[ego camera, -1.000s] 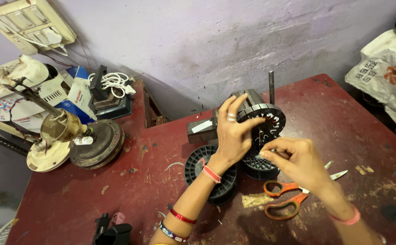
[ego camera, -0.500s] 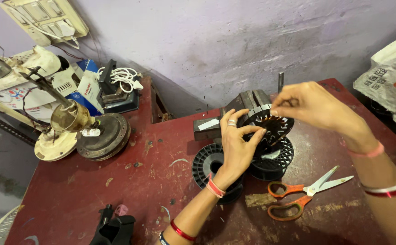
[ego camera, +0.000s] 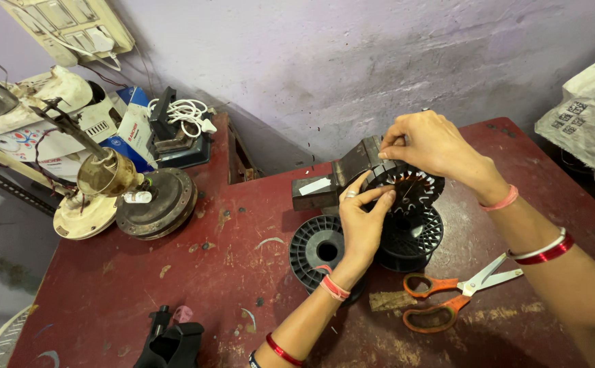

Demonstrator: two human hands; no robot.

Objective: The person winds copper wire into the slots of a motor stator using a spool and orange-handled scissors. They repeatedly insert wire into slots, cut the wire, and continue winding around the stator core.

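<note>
Near edge of the counter [ego camera: 106, 300]: a black tool [ego camera: 171, 344], then orange scissors [ego camera: 454, 300] lying flat. Mid-counter a black spool [ego camera: 318, 249], and just right of it a second spool [ego camera: 413, 235] carrying the stator [ego camera: 410, 187], axis upright. Left hand [ego camera: 362, 228] sits on the near-left side, fingers pressed closed on the stator's rim. Right hand [ego camera: 430, 143] comes over the far top edge, fingertips pinched; whether on wire, cannot tell. A metal block [ego camera: 338, 174] is behind, fan motor parts [ego camera: 151, 201] far left.
</note>
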